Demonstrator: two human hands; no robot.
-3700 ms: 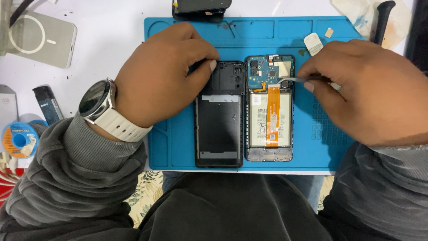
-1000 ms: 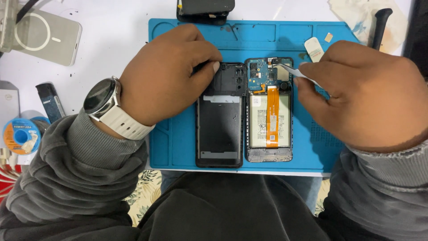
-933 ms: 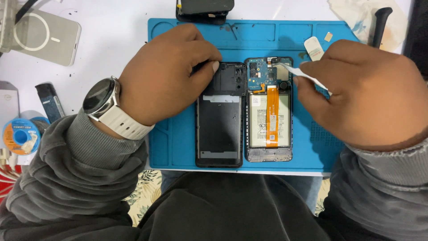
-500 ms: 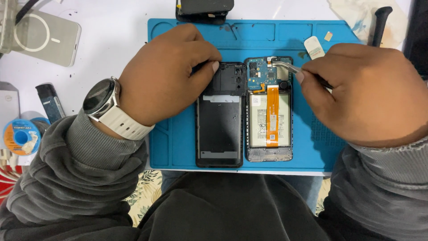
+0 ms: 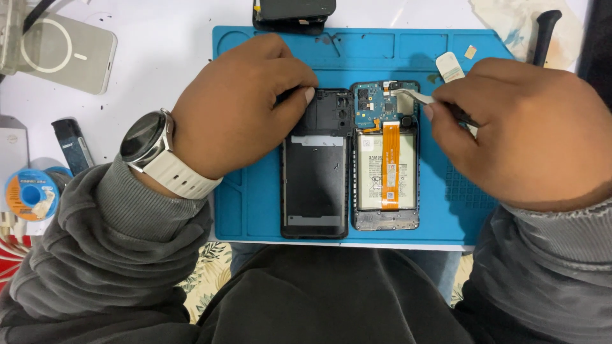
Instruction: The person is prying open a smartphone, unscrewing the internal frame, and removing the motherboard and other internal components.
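Observation:
An opened phone (image 5: pixel 386 159) lies on a blue repair mat (image 5: pixel 248 191), showing its blue circuit board, white battery and an orange flex cable. Beside it on the left lies its black back cover (image 5: pixel 315 178), inner side up. My left hand (image 5: pixel 239 114), with a white-strapped watch on the wrist, rests on the cover's top left corner, fingertips pressing it. My right hand (image 5: pixel 516 134) grips metal tweezers (image 5: pixel 414 97), whose tips touch the top of the circuit board near the phone's upper edge.
A dark device (image 5: pixel 293 13) sits at the mat's far edge. A grey wireless charger pad (image 5: pixel 64 48), a small dark stick-shaped item (image 5: pixel 71 143) and a solder spool (image 5: pixel 32 194) lie on the white table at left. A black-handled tool (image 5: pixel 545 32) and stained cloth are at top right.
The tweezers' tips have shifted slightly left and up along the top of the circuit board. My left hand has stayed on the back cover.

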